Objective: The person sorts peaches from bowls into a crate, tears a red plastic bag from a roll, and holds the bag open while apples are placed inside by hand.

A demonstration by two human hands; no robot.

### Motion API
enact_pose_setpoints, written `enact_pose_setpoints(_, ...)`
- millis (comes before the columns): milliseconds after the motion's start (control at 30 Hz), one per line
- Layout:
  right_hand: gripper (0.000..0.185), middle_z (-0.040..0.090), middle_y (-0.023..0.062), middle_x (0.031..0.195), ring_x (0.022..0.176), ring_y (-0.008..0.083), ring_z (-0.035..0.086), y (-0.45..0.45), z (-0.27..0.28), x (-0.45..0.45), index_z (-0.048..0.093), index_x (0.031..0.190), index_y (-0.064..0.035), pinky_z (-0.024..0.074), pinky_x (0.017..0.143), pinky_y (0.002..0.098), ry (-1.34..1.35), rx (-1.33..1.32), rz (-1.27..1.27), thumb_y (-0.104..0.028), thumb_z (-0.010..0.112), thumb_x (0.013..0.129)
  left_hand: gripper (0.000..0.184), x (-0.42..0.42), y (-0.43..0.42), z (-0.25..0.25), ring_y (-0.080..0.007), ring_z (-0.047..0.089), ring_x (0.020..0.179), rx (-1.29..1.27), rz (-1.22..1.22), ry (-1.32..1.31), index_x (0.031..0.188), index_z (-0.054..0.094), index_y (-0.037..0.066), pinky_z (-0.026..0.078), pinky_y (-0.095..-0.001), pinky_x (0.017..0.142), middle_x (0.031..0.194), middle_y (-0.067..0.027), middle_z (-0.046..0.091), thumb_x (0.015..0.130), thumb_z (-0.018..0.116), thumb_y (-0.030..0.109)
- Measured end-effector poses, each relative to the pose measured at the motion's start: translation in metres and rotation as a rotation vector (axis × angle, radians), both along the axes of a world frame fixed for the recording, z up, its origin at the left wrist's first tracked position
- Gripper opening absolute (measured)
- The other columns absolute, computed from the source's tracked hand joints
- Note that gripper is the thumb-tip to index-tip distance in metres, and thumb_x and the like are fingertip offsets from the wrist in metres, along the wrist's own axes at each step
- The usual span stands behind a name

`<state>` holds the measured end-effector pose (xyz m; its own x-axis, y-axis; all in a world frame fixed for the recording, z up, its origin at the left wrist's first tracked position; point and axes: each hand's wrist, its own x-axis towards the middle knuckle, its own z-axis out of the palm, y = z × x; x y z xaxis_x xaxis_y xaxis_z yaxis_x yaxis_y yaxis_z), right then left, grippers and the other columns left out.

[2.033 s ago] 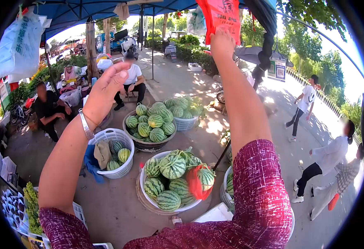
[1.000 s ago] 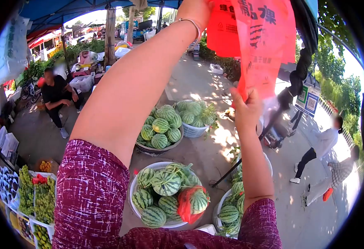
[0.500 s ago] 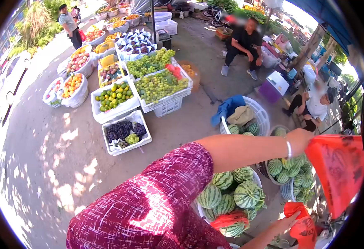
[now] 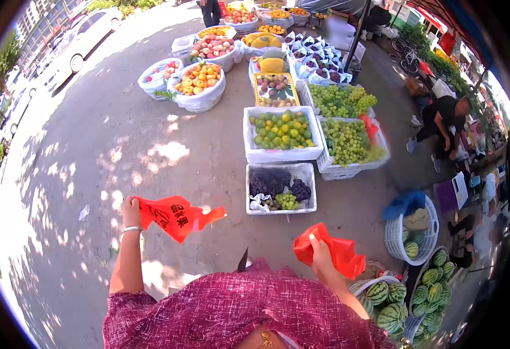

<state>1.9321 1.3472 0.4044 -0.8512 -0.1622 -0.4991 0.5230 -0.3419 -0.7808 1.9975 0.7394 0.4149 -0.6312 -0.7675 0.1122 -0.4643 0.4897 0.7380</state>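
Observation:
My left hand (image 4: 131, 213), with a bracelet at the wrist, is out to the left and closed on a red plastic bag (image 4: 173, 218) with dark printing. That bag hangs spread out over the pavement. On the right, my right hand (image 4: 322, 256) grips a second red plastic bag (image 4: 348, 256), which is crumpled, its thumb showing on top. Between and beyond the hands is a white crate of dark grapes (image 4: 281, 210) with one green bunch. Close to my right forearm, a basket holds striped watermelons (image 4: 391, 314).
Farther off are a crate of green-orange citrus (image 4: 284, 131), crates of green grapes (image 4: 348, 139) and tubs of peaches (image 4: 199, 80). At right stand a white basket (image 4: 394, 238) and more watermelons (image 4: 432, 291). A seated person (image 4: 444, 125) is beyond. Cars (image 4: 83, 43) line the left.
The view has turned right-side things farther right. My left hand has swung from the far right to the left with its red bag. My right hand has come up in front with the other bag.

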Motion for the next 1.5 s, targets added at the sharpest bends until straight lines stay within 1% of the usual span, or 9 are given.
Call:
enact_pose_setpoints(200, 0.052, 0.067, 0.0101, 0.098, 0.087, 0.0188, 0.063, -0.178, -0.021, -0.12, 0.061, 0.115, -0.0001, 0.0489, 0.08, 0.033, 0.159, 0.689, 1.194, -0.045, 0.061, 0.089, 0.013, 0.031, -0.078, 0.061, -0.0217, 0.059, 0.083, -0.165, 0.067, 0.137, 0.095, 0.065, 0.002, 0.047, -0.0317, 0.077, 0.09, -0.0087, 0.063, 0.09, 0.055, 0.009)
enact_pose_setpoints(400, 0.058, 0.067, 0.017, 0.092, 0.086, 0.0287, 0.064, -0.393, -0.011, -0.357, 0.063, 0.1, -0.0016, 0.0485, 0.077, 0.0371, 0.572, 0.911, 0.91, -0.055, 0.067, 0.079, 0.008, -0.029, -0.206, 0.092, -0.0224, 0.058, 0.078, -0.306, 0.136, -0.066, 0.086, 0.064, 0.001, 0.046, -0.033, 0.073, 0.079, -0.0103, 0.059, 0.085, 0.064, 0.009)
enact_pose_setpoints(533, 0.023, 0.059, 0.0164, 0.071, 0.07, 0.027, 0.061, -0.542, -0.013, -0.542, 0.057, 0.074, -0.0002, 0.0475, 0.067, 0.0396, 0.721, 0.934, 0.57, -0.02, 0.067, 0.074, 0.029, -0.037, -0.325, 0.026, -0.0238, 0.052, 0.056, -0.167, 0.341, -0.218, 0.071, 0.061, 0.0, 0.044, -0.0375, 0.057, 0.063, -0.0121, 0.059, 0.082, 0.072, 0.025)
enact_pose_setpoints(800, 0.073, 0.062, 0.0267, 0.112, 0.103, 0.0412, 0.061, -0.841, 0.043, -0.771, 0.03, 0.144, -0.0097, 0.0478, 0.091, 0.0438, 0.871, 1.153, 0.454, -0.014, 0.059, 0.078, 0.037, 0.0, -0.356, -0.156, -0.03, 0.059, 0.062, 0.567, 0.493, -0.856, 0.077, 0.066, -0.002, 0.048, -0.0412, 0.061, 0.069, -0.0169, 0.064, 0.081, 0.065, 0.035)
enact_pose_setpoints(1033, 0.082, 0.052, 0.0289, 0.128, 0.117, 0.0387, 0.054, -1.044, 0.024, -0.885, 0.017, 0.149, -0.0036, 0.0434, 0.099, 0.0418, 0.673, 1.348, 0.514, -0.014, 0.057, 0.079, 0.03, -0.057, -0.624, -0.172, -0.0212, 0.061, 0.065, 0.729, 0.688, -0.682, 0.085, 0.068, -0.002, 0.05, -0.0379, 0.061, 0.073, -0.0109, 0.067, 0.074, 0.073, 0.026)
enact_pose_setpoints(1133, 0.082, 0.056, 0.0336, 0.119, 0.11, 0.0426, 0.058, -1.113, 0.033, -0.938, 0.012, 0.148, 0.0005, 0.0437, 0.097, 0.0442, 0.578, 1.326, 0.474, -0.015, 0.055, 0.08, 0.03, -0.126, -0.832, -0.194, -0.0174, 0.062, 0.067, 0.514, 0.652, -0.418, 0.088, 0.069, -0.002, 0.051, -0.0365, 0.061, 0.074, -0.0084, 0.068, 0.072, 0.076, 0.022)
enact_pose_setpoints(1167, 0.082, 0.057, 0.0335, 0.117, 0.109, 0.042, 0.058, -1.133, 0.04, -0.955, 0.011, 0.148, 0.0011, 0.0446, 0.095, 0.0438, 0.571, 1.338, 0.487, -0.014, 0.055, 0.08, 0.024, -0.231, -0.872, -0.102, -0.0145, 0.058, 0.062, 0.501, 0.637, -0.333, 0.083, 0.067, -0.002, 0.05, -0.0334, 0.058, 0.07, -0.0074, 0.065, 0.07, 0.077, 0.016)
enact_pose_setpoints(1233, 0.082, 0.059, 0.0328, 0.115, 0.107, 0.0406, 0.06, -1.175, 0.056, -0.974, 0.009, 0.148, 0.0014, 0.047, 0.091, 0.043, 0.555, 1.342, 0.507, -0.011, 0.054, 0.081, 0.029, -0.315, -0.993, -0.097, -0.0176, 0.058, 0.061, 0.22, 0.444, -0.322, 0.085, 0.067, -0.003, 0.049, -0.0349, 0.06, 0.071, -0.0094, 0.065, 0.073, 0.075, 0.023)
enact_pose_setpoints(1500, 0.081, 0.061, 0.0319, 0.109, 0.098, 0.0414, 0.063, -1.309, -0.094, -1.174, 0.004, 0.15, 0.0009, 0.0489, 0.087, 0.0448, 0.394, 1.381, 0.38, -0.009, 0.05, 0.084, 0.032, -0.577, -1.221, -0.067, -0.023, 0.061, 0.063, 0.302, 0.445, -0.405, 0.088, 0.068, -0.003, 0.049, -0.0392, 0.063, 0.07, -0.0144, 0.066, 0.085, 0.065, 0.029)
